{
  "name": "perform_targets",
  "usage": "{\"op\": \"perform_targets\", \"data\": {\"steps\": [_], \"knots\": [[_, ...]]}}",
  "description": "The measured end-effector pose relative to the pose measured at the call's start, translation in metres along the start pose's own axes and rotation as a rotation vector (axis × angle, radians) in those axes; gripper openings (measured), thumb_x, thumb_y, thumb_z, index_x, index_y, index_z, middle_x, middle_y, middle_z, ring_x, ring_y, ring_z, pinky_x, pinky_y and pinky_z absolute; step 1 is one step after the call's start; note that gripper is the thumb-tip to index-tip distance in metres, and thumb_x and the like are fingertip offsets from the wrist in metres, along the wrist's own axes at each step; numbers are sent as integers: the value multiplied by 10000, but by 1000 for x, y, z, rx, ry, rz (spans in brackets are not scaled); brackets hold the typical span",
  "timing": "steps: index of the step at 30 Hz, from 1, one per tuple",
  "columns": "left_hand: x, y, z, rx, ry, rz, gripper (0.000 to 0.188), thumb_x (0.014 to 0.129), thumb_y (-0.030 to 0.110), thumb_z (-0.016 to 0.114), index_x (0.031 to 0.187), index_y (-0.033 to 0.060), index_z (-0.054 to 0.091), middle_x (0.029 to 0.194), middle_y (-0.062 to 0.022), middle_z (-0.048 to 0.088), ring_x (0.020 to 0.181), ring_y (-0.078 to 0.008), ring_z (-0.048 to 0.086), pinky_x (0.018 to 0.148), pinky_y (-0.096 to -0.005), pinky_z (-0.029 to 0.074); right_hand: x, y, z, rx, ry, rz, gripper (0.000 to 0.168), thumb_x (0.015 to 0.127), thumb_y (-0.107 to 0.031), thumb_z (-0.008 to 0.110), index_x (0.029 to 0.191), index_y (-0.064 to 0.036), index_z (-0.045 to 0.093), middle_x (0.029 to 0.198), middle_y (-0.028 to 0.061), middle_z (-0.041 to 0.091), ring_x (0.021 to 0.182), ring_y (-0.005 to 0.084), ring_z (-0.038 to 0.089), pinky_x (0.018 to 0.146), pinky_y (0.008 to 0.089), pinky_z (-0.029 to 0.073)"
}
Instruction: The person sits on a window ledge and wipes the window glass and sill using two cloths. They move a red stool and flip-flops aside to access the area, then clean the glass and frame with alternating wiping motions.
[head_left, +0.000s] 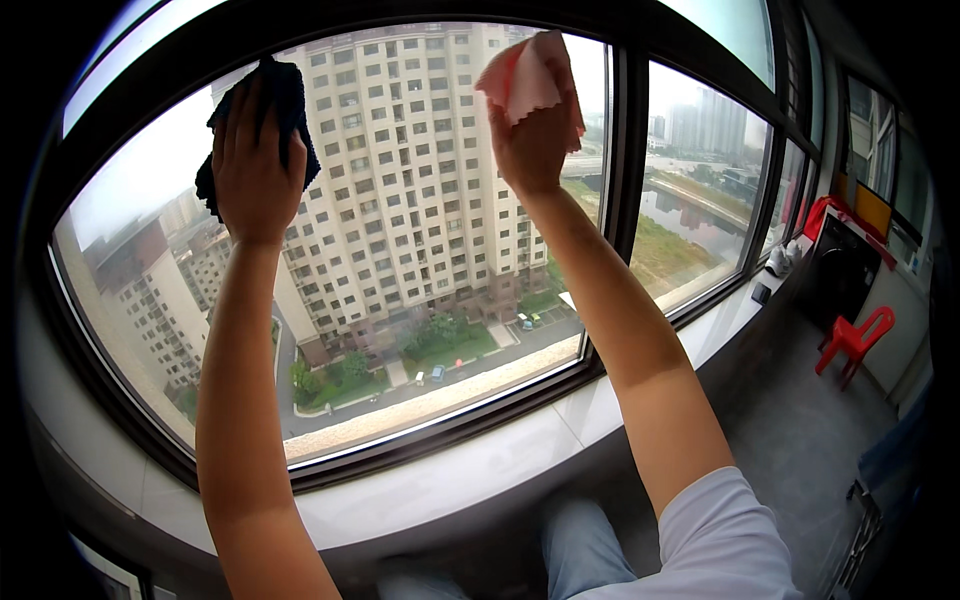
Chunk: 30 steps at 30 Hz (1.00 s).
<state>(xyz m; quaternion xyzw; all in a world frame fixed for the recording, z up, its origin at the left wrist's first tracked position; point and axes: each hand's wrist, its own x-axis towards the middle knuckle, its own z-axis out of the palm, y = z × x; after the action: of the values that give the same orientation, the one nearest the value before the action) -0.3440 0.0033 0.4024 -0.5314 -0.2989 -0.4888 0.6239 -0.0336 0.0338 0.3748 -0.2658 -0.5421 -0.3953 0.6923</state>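
A large window pane (420, 225) in a dark frame stands before me, with tall buildings behind the glass. My left hand (259, 169) is raised to its upper left, fingers spread flat over a dark cloth (300, 97) that lies against the glass. Near the pane's upper right corner, my right hand (534, 154) grips a bunched pink cloth (529, 71) with a zigzag edge. Its fingers are partly hidden by the cloth; whether that cloth touches the glass I cannot tell.
Below the window runs a white sill (465, 480). Farther right on it are a small dark object (761, 293) and white shoes (780, 259). A red plastic chair (855, 341) stands on the grey floor near a black front-loading appliance (836, 262). A folded metal frame (862, 525) is at lower right.
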Motion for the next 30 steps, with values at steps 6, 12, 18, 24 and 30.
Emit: {"op": "perform_targets", "data": {"steps": [6, 12, 18, 24, 30], "knots": [[-1, 4, -4, 0, -13, 21, 453, 969, 307, 438, 1325, 39, 519, 1444, -143, 454, 1326, -322, 446, 1130, -446, 340, -46, -75, 9, 171, -477, -410, 628, 819, -208, 645, 1421, -202, 468, 1504, 120, 388, 1428, 307, 303, 1184, 457, 204], [5, 0, -3, 4, -14, 16, 453, 968, 327, 439, 1300, 35, 533, 1449, -148, 442, 1315, -337, 452, 1127, -465, 339, -11, -2, -25, 13, -553, -631, 639, 792, -130, 662, 1403, -160, 477, 1513, 100, 365, 1418, 267, 317, 1181, 409, 249], [-3, 0, 2, -2, -6, 28, 443, 981, 317, 427, 1308, 37, 530, 1449, -159, 439, 1324, -337, 439, 1132, -466, 330, 19, -23, 26, -204, -49, -216, 554, 826, -214, 659, 1318, 7, 535, 1445, 242, 413, 1387, 411, 316, 1147, 500, 242], [-3, -2, -1, 20, -6, 9, 410, 922, 306, 522, 1256, 74, 577, 1419, -121, 486, 1297, -272, 488, 1123, -435, 344, -52, -94, 15, 19, -487, -591, 603, 813, -213, 640, 1396, -167, 493, 1503, 83, 397, 1427, 240, 314, 1192, 440, 188], [2, 1, -5, -32, -11, 8, 435, 958, 304, 465, 1301, 44, 533, 1449, -148, 444, 1325, -317, 443, 1130, -468, 327, -11, 27, -36, -138, -247, -341, 561, 869, -158, 614, 1399, -70, 454, 1480, 165, 397, 1370, 357, 367, 1175, 463, 234]]}}
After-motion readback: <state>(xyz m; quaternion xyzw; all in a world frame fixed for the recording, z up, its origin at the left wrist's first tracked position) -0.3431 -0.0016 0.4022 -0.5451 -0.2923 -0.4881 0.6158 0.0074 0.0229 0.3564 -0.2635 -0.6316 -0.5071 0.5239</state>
